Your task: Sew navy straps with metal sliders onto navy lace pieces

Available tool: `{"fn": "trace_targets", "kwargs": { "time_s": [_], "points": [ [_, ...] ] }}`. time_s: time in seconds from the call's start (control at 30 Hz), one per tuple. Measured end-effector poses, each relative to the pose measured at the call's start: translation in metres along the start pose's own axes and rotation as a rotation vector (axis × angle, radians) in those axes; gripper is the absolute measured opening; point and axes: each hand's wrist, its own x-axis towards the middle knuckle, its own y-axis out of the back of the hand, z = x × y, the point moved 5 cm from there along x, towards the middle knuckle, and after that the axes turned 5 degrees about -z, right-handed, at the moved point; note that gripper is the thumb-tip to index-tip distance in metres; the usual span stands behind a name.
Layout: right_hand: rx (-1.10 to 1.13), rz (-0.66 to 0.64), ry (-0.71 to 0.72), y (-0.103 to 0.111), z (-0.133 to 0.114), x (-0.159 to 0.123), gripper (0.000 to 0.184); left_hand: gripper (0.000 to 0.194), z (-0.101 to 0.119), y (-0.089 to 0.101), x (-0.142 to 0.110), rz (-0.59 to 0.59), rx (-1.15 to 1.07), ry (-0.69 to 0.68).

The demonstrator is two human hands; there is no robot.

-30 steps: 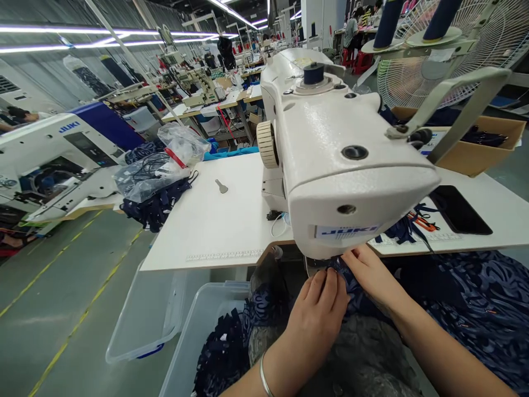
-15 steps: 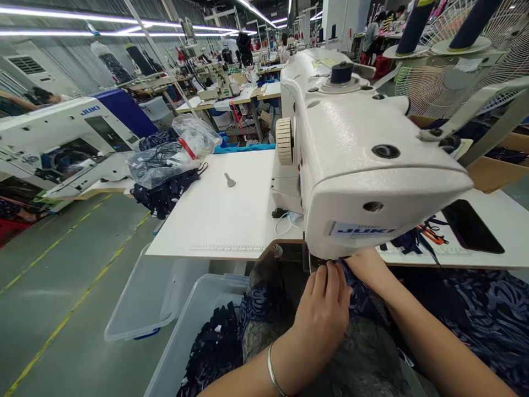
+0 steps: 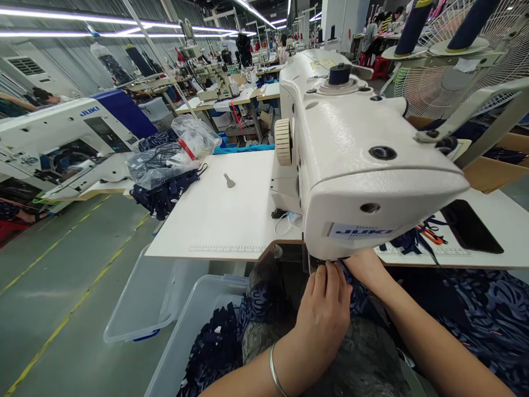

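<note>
Under the head of the white sewing machine (image 3: 363, 165), my left hand (image 3: 326, 309) is closed with its fingertips pinched on dark blue patterned fabric (image 3: 359, 295). My right hand (image 3: 366, 267) reaches in from the right beneath the machine head, against the same fabric. Its fingers are hidden by the machine, so their grip does not show. The needle area is mostly hidden behind the head and my left fingers. Some of the patterned fabric hangs at my lap.
A clear plastic bin (image 3: 185, 325) at lower left holds dark blue pieces. On the white table (image 3: 223, 215) lies a small metal tool (image 3: 228, 180). A black phone (image 3: 471, 226) and orange-handled snips (image 3: 432, 234) lie right. Bagged fabric (image 3: 163, 165) sits at the left edge.
Almost nothing differs. Both hands keep their place under the machine head, and the view has shifted very slightly.
</note>
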Motion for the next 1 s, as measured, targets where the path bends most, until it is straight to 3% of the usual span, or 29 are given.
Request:
{"fn": "trace_targets", "kwargs": {
  "time_s": [0.47, 0.77, 1.0],
  "points": [
    [0.016, -0.031, 0.007, -0.0015, -0.0011, 0.0003, 0.025, 0.035, 0.0002, -0.0006, -0.0001, -0.003, 0.027, 0.035],
    [-0.047, 0.052, 0.08, -0.0012, -0.0034, 0.0031, 0.022, 0.039, -0.0038, 0.001, -0.0024, -0.028, 0.055, 0.054],
    [-0.004, 0.021, 0.061, -0.0023, 0.0001, 0.0034, 0.021, 0.037, -0.0037, 0.0028, -0.0033, -0.031, 0.017, -0.002]
  ]
}}
